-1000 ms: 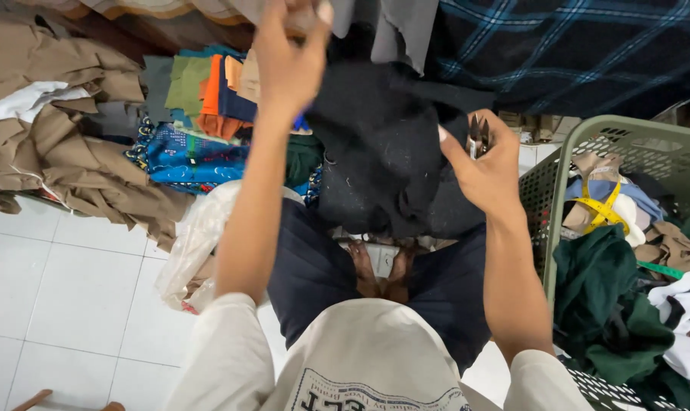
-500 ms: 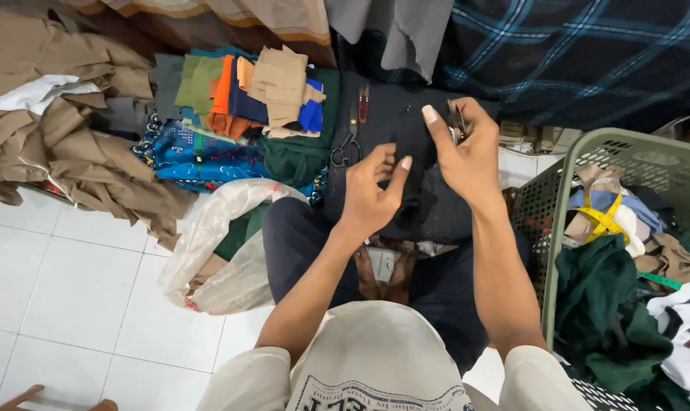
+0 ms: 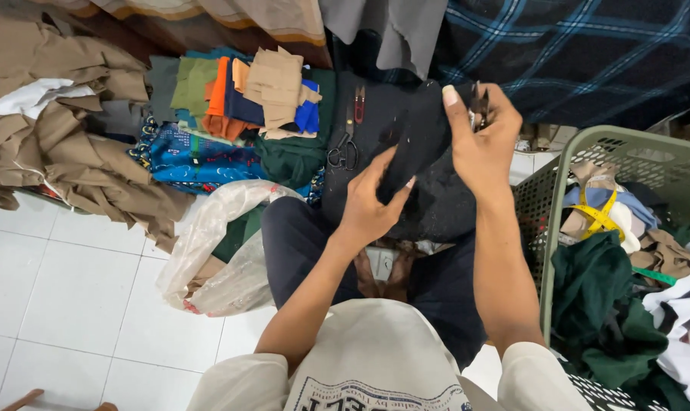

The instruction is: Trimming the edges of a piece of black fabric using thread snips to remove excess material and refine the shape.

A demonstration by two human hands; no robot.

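Head view looks straight down at your lap, where you sit on the white tile floor (image 3: 63,289) with a black cloth (image 3: 428,183) spread over your knees. Your left hand (image 3: 371,202) is closed on a fold of that cloth — fingers curled over the edge, thumb beneath. Your right hand (image 3: 482,141) is raised just above it, pinching the upper edge of the same cloth between thumb and fingers; a small metal tool (image 3: 478,106) shows in that grip too, though you cannot tell what kind it is. The two hands are close together, the right a little farther from you than the left.

Just beyond the cloth lie a pair of scissors (image 3: 343,152) with dark handles and, touching them, a small red-handled clipper (image 3: 359,105). To the left of those sits a stack of fabric scraps (image 3: 246,99) — tan, orange, blue and green — resting on a blue patterned cloth (image 3: 192,160). Farther left is a heap of brown garments (image 3: 63,144). A crumpled clear plastic bag (image 3: 215,243) lies on the tiles beside your left knee.

On your right stands a green plastic basket (image 3: 626,148), touching your leg, filled with mixed clothes, among them a dark green garment (image 3: 603,304). A dark plaid blanket (image 3: 588,53) hangs across the top right.
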